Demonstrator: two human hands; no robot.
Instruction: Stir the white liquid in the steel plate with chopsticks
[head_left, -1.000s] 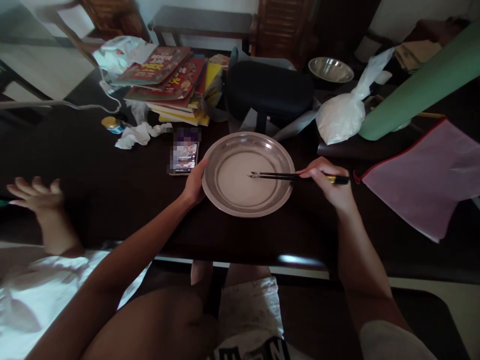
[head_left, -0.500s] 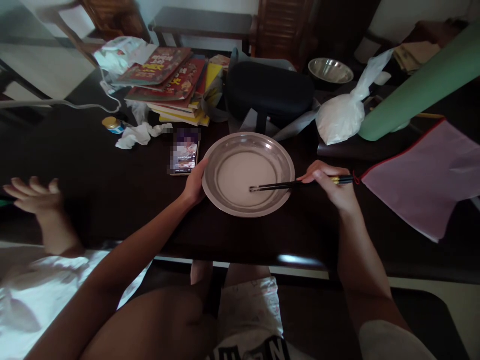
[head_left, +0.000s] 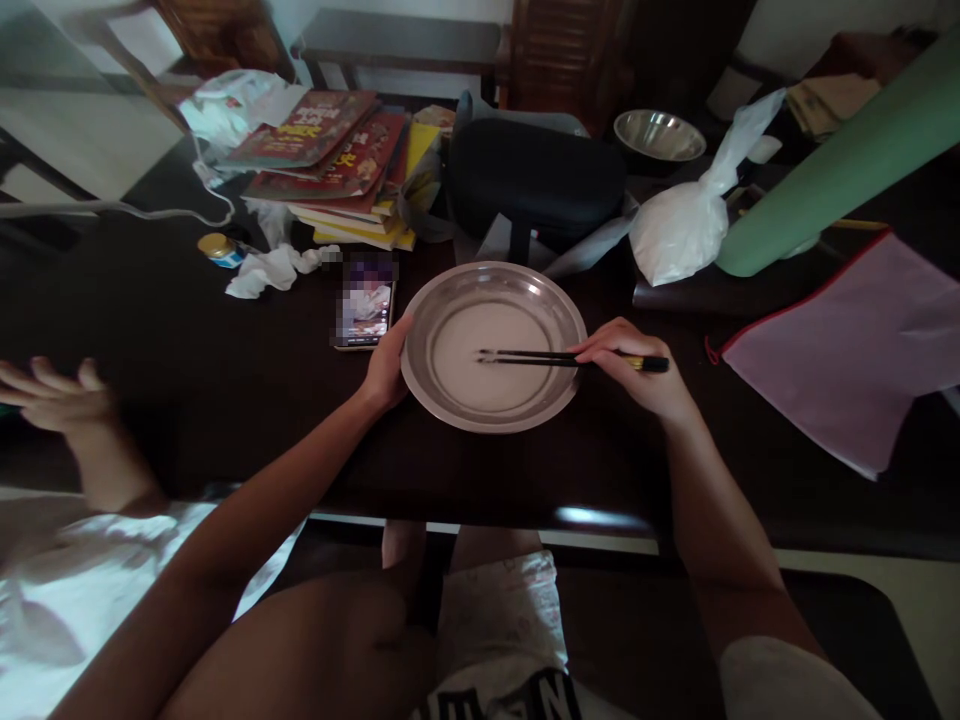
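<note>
Steel, round and shallow, the metal plate (head_left: 493, 345) sits on the dark wooden table (head_left: 225, 380) near its front edge, holding a thin pale liquid. Left hand (head_left: 386, 365) cups the plate's left rim, fingers curled against the metal. Right hand (head_left: 637, 375) lies just off the plate's right rim, closed around a pair of black chopsticks (head_left: 562, 357), which reach level across the rim so their tips rest near the plate's middle.

Just left of the plate lies a phone (head_left: 365, 312) with its screen lit, touching distance from the left thumb. Behind the plate stands a black case (head_left: 536, 180), and to the left of that a stack of books (head_left: 341, 170). Right of the case sits a knotted white plastic bag (head_left: 686, 225), with a steel bowl (head_left: 660, 135) behind it and a green roll (head_left: 840, 165) beside it. A pink mesh pouch (head_left: 855, 345) lies well right of the plate. Far left of the plate, another person's open hand (head_left: 52, 395) is raised above the table edge.
</note>
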